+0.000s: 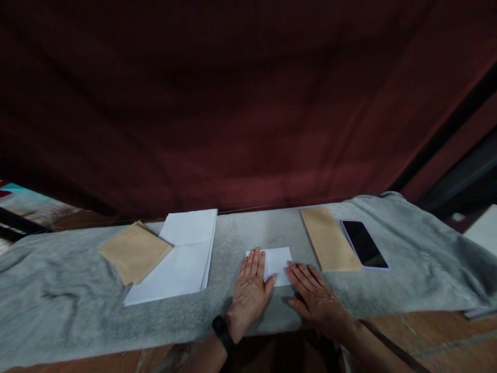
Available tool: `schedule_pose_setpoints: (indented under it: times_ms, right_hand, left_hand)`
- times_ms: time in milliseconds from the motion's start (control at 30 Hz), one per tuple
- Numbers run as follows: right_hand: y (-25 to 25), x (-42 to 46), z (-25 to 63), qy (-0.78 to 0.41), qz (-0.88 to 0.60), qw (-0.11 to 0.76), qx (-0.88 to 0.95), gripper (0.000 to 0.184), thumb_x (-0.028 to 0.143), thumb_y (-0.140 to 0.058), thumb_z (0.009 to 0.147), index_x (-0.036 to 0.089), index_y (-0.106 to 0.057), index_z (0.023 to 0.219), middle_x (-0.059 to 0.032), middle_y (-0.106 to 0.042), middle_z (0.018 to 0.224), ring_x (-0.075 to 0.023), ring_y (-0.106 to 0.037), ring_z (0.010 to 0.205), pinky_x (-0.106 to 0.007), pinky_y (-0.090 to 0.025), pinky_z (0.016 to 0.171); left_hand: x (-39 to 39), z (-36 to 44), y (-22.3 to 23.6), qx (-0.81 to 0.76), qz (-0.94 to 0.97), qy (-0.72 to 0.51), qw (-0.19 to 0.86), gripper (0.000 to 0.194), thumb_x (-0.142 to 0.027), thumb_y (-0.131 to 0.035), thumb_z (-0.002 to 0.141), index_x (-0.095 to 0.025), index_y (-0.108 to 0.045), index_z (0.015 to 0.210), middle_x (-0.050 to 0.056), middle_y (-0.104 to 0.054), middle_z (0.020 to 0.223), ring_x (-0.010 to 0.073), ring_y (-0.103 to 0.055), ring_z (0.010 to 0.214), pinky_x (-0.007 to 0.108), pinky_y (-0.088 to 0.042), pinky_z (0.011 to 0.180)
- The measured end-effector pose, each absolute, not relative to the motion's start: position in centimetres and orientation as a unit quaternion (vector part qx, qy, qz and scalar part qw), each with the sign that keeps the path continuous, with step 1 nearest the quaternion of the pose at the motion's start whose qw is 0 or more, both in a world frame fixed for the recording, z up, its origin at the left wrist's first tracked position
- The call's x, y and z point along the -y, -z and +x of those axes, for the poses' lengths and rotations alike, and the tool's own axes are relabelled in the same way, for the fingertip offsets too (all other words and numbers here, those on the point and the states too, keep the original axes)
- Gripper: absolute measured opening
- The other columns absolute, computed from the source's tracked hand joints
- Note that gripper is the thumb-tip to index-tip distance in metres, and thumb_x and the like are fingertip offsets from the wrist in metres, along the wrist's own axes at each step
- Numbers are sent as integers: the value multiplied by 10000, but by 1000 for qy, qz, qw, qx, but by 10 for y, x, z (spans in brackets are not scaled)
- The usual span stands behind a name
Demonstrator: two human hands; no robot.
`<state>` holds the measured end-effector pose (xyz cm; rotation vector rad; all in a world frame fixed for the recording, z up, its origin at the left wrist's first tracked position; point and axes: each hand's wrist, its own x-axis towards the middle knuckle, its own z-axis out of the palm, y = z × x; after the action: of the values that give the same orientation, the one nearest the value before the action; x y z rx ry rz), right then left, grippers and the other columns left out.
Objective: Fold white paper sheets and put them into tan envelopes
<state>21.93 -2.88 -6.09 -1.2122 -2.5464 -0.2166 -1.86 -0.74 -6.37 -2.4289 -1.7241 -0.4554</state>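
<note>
Head cam: small white sheet (278, 260) lies flat under & btwn the fingertips, on grey cloth (240, 233). L hand (250, 292) is palm-down, fingers straight & close tog., covering the sheet's L part; thumb angled out twd its near edge. R hand (316, 300): fingers slightly spread, tips at the sheet's R edge, thumb apart on the cloth. Neither hand pinches anything.

Well L of the L fingers: white paper stack (188, 259), w/ brown papers (135, 251) on top, hiding part of it. Just R of the R fingertips: brown sheet (330, 241); past it, phone (365, 244), dark screen up, right beside it. Beyond all fingertips, dark red curtain (248, 129) blocks the view.
</note>
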Motion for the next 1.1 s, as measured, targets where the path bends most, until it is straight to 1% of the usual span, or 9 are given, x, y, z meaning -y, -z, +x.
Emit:
schedule_pose_setpoints:
  times_ms: [167, 367, 500, 600, 700, 767, 867, 1000, 1100]
  right_hand:
    - [55, 33, 224, 67, -409, 147, 898, 616, 403, -512, 1007, 201, -339, 1562, -64, -361, 1613, -241, -398, 1453, -453, -303, 1206]
    - [51, 33, 223, 56, -409, 155, 898, 612, 359, -535, 994, 184, -356, 1553, -75, -411, 1588, -242, -434, 1428, -453, -296, 1211]
    - [52, 34, 223, 67, -404, 154, 900, 599, 342, -536, 993, 171, -372, 1543, -78, -405, 1591, -243, -420, 1436, -456, -292, 1210]
    - [54, 33, 223, 75, -398, 156, 901, 561, 358, -546, 990, 163, -436, 1505, -83, -419, 1583, -252, -428, 1429, -467, -284, 1212]
    - [60, 33, 223, 72, -402, 183, 894, 491, 396, -563, 982, 160, -548, 1413, -92, -501, 1528, -259, -470, 1397, -472, -292, 1207]
    - [63, 33, 223, 70, -405, 204, 889, 470, 415, -567, 981, 157, -584, 1373, -96, -568, 1470, -257, -494, 1376, -465, -302, 1203]
    - [63, 33, 223, 69, -399, 211, 890, 481, 418, -580, 975, 154, -581, 1378, -98, -606, 1430, -254, -509, 1364, -458, -308, 1200]
    - [57, 35, 224, 61, -407, 193, 891, 524, 419, -593, 971, 167, -536, 1428, -83, -577, 1463, -245, -495, 1377, -448, -293, 1209]
    - [52, 37, 226, 59, -402, 187, 894, 551, 419, -587, 976, 180, -496, 1464, -72, -574, 1468, -238, -504, 1369, -441, -296, 1206]
  left_hand:
    - [7, -18, 62, 577, -802, 139, 65, 682, -494, -424, 1015, -98, -296, 1556, 177, -366, 1604, 291, -297, 1507, 492, -371, 1189]
    - [4, -16, 56, 580, -803, 120, 60, 654, -494, -422, 1017, -87, -355, 1525, 193, -401, 1579, 318, -316, 1496, 578, -299, 1211]
    - [0, -3, 45, 548, -825, 137, 26, 578, -426, -352, 1054, -119, -332, 1543, 146, -361, 1612, 263, -265, 1520, 518, -310, 1224]
    - [-3, 11, 38, 495, -858, 133, -17, 548, -414, -325, 1065, -161, -330, 1552, 85, -324, 1638, 220, -243, 1529, 461, -315, 1233]
    - [-5, 22, 35, 469, -873, 127, -45, 550, -447, -328, 1064, -192, -343, 1551, 48, -312, 1644, 205, -241, 1530, 439, -301, 1243]
    - [-6, 26, 36, 474, -870, 125, -50, 550, -452, -331, 1063, -198, -346, 1551, 43, -313, 1643, 204, -248, 1528, 440, -302, 1242]
    - [-8, 30, 37, 494, -860, 123, -45, 519, -415, -328, 1068, -203, -373, 1539, 53, -321, 1637, 215, -280, 1517, 458, -329, 1226]
    - [-9, 34, 42, 506, -853, 121, -26, 496, -367, -340, 1067, -205, -388, 1533, 59, -343, 1627, 250, -309, 1505, 490, -365, 1201]
    - [-10, 34, 47, 508, -851, 129, -10, 492, -340, -336, 1067, -202, -380, 1537, 64, -355, 1621, 251, -315, 1503, 496, -371, 1198]
